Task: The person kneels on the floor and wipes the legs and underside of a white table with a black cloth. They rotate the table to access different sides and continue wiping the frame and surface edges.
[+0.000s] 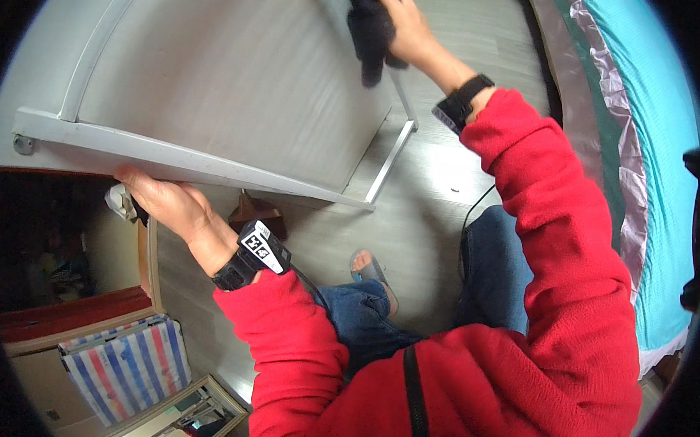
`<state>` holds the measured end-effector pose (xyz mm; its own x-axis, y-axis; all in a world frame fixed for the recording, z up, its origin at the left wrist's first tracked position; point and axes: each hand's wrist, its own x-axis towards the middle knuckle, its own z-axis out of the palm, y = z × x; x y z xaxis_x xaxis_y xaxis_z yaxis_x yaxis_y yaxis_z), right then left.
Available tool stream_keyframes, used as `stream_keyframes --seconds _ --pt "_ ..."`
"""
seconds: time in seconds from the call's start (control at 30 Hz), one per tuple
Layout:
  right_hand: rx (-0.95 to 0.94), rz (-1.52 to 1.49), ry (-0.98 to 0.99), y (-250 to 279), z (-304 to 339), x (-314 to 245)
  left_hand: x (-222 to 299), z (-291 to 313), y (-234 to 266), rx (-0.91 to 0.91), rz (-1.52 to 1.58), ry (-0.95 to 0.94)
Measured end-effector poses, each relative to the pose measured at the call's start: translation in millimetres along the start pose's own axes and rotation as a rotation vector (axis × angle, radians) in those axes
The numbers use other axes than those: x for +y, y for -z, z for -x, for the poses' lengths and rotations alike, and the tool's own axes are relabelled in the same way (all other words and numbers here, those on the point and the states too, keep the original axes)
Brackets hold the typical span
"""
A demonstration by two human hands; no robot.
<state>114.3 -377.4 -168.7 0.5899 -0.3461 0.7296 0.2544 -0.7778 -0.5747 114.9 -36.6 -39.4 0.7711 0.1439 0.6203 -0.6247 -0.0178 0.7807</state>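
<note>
A grey metal-framed panel [215, 80] with a pale rail along its near edge stands tilted in front of me. My left hand [167, 203] grips that near edge from below, fingers curled under the rail. My right hand [409, 26] is raised at the top of the view, shut on a black cloth [368, 28] that presses against the panel's far side. Both wrists wear black bands below red sleeves.
A teal bed cover [650, 153] with a pink frill runs along the right. A thin black cable [475, 208] lies on the grey wood floor. A striped bag [128, 369] and a wooden cabinet [72, 316] sit lower left. My sandalled foot [371, 270] is below the panel.
</note>
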Motion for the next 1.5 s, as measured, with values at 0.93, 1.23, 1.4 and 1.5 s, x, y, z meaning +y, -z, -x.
stream_keyframes --seconds 0.93,1.23,1.4,1.5 --pt "-0.287 -0.829 -0.889 -19.1 269.5 -34.2 -16.3 -0.6 17.2 0.109 -0.003 0.048" --pt "-0.384 -0.472 -0.640 54.5 231.5 -60.7 -6.6 -11.4 31.5 -0.063 0.194 0.148" --pt "-0.271 -0.650 -0.655 82.1 218.5 -62.7 39.9 -50.5 43.3 -0.212 0.276 0.083" --pt "-0.240 -0.607 -0.685 92.1 216.3 -62.8 69.5 -93.4 47.4 -0.364 0.318 0.013"
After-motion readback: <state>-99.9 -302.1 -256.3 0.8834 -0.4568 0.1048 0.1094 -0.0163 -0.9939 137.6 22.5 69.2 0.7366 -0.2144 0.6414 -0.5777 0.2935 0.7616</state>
